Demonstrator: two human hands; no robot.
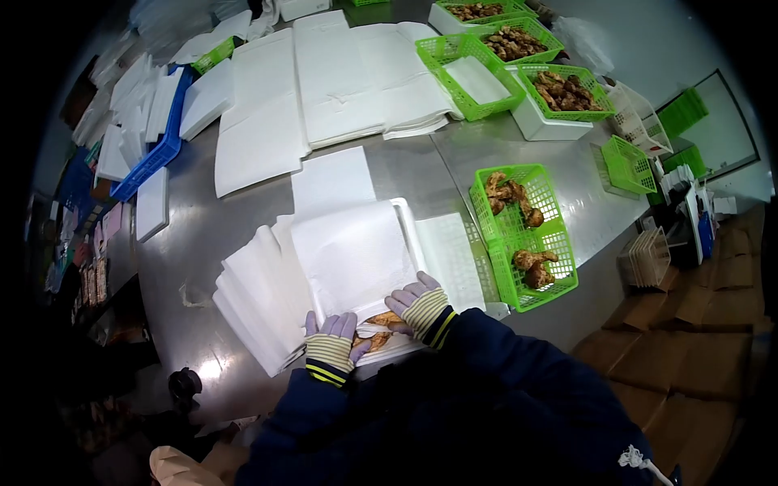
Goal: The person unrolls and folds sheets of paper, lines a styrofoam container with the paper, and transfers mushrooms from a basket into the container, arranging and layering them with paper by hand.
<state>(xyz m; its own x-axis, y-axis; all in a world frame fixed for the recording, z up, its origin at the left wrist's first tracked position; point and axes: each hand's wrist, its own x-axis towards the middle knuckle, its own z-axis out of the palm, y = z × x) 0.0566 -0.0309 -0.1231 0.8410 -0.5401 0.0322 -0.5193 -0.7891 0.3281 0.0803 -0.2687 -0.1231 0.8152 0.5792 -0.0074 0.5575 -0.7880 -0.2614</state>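
A white foam box (403,212) lies before me, with a white paper sheet (352,251) spread over most of it. At its near end, brown mushrooms (374,334) show below the sheet's edge. My left hand (331,340), in a striped glove with lilac fingertips, rests at the near left corner of the sheet, fingers stretched out and thumb beside the mushrooms. My right hand (420,306), gloved alike, lies over the near right edge of box and sheet, fingers spread. What lies beneath the fingers is partly hidden.
A fanned paper stack (258,304) sits left of the box. To the right, green baskets (527,239) hold a few mushrooms. Fuller mushroom baskets (566,89) stand at the back right, near large white sheets (340,81). A blue crate (154,166) holds white slabs at left.
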